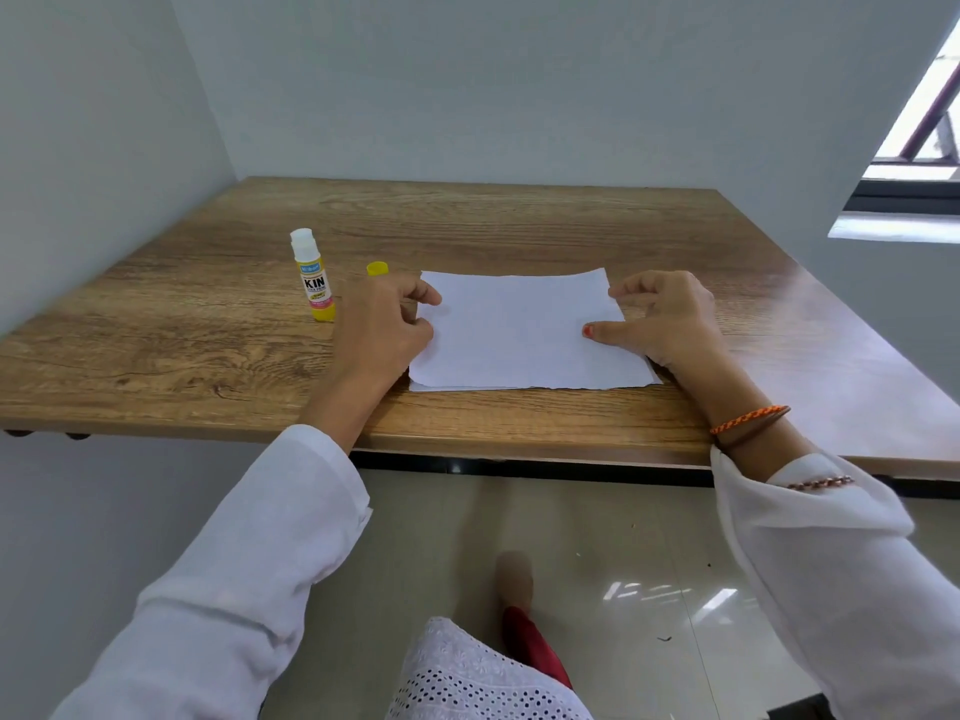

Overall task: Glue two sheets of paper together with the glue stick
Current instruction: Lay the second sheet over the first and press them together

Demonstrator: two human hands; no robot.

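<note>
White paper sheets (519, 330) stacked, long axis left-right; left hand (382, 324) pinching left edge, right hand (662, 317) thumb pressing down; glue stick (313, 275) upright, uncapped, cap (377, 268) beside

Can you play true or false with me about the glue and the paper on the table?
1. The glue stick stands upright with its cap off. True.
2. The yellow cap is on the floor. False: it sits on the table, behind the left hand.
3. Both hands are at the paper. True.
4. The right hand holds the glue stick. False: its thumb presses on the paper.
</note>
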